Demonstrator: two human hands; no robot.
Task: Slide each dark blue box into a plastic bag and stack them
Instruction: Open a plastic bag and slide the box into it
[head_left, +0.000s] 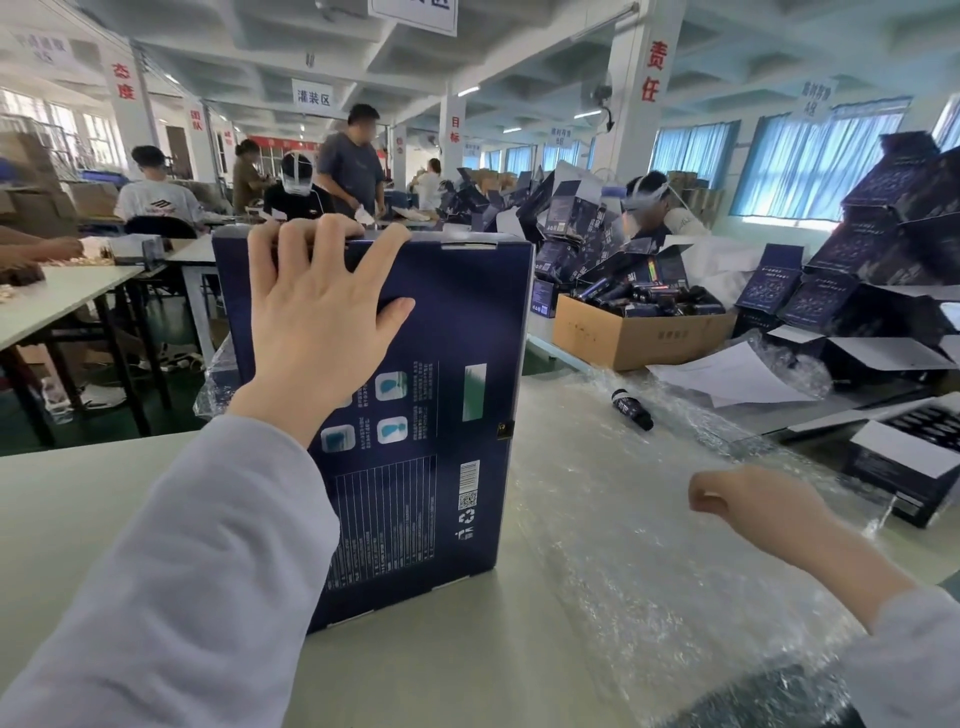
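A pale, smooth surface is spreading under both hands. A wide layer of clear bubbled plastic is lying on it beneath the right hand and running away ahead of it; I cannot count its separate bags.

One dark blue box, flat and rectangular, of glossy card, is standing upright on the surface. The left hand is gripping it, with its fingers hooking over the top edge and its thumb lying on the near face. Below that hand the box is showing four pale square icons, a ruled table, one barcode, one QR code and a recycling mark; the small print is too fine to read.

Ahead of the right hand one brown cardboard carton is holding many dark bottles. Beyond it dark blue boxes are piling up, too many to count. One dark bottle is lying on the plastic, between the carton and the right hand.

The right hand is hovering over the plastic with its fingers curling inward; whether they are pinching plastic, I cannot tell.

Far above the left hand, one hanging sign is reading 灌装区.
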